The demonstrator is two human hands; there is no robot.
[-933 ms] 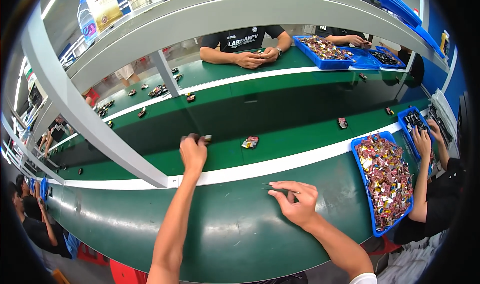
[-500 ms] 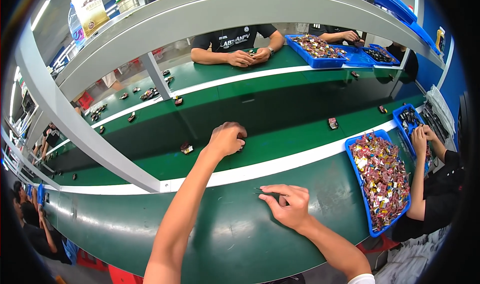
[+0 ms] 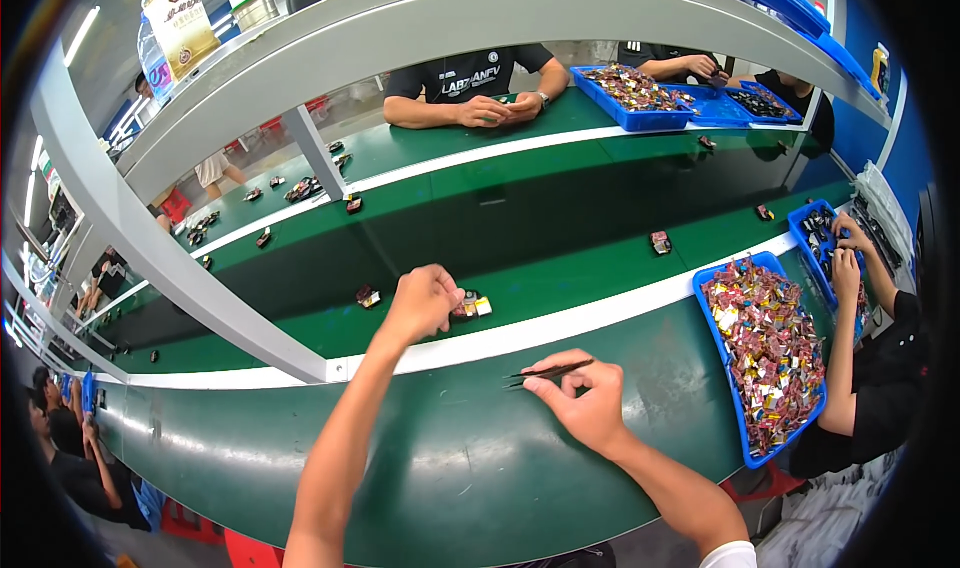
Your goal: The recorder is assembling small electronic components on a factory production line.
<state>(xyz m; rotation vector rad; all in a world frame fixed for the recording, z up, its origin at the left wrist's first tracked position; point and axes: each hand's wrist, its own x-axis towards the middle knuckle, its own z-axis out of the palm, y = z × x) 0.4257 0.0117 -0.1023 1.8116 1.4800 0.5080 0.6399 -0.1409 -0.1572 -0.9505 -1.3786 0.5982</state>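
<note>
Over the belt, my left hand (image 3: pixel 424 303) has its fingers curled in, and I see nothing between them. Right by its fingertips lies a small dark-red part with a yellow and white wrap (image 3: pixel 473 306); whether they touch is hard to tell. My right hand (image 3: pixel 588 400) is above the green worktop (image 3: pixel 450 468), closed around dark tweezers (image 3: pixel 550 372). The slim tips of the tweezers point left, slightly apart, with nothing visible between them. Another small part (image 3: pixel 368 296) rests on the belt to the left of my left hand.
A blue tray (image 3: pixel 735 398) heaped with small wrapped parts stands on my right, beside a co-worker's hands (image 3: pixel 848 253) at another blue tray. The green belt (image 3: pixel 560 258) carries scattered parts. A grey post (image 3: pixel 170 268) and overhead beam (image 3: pixel 480 28) frame the view. Across sits another person (image 3: pixel 470 93).
My left hand has shifted left and slightly nearer, uncovering the wrapped part beside it. My right hand has turned, so more of the tweezers shows. Parts on the belt have shifted slightly left in view.
</note>
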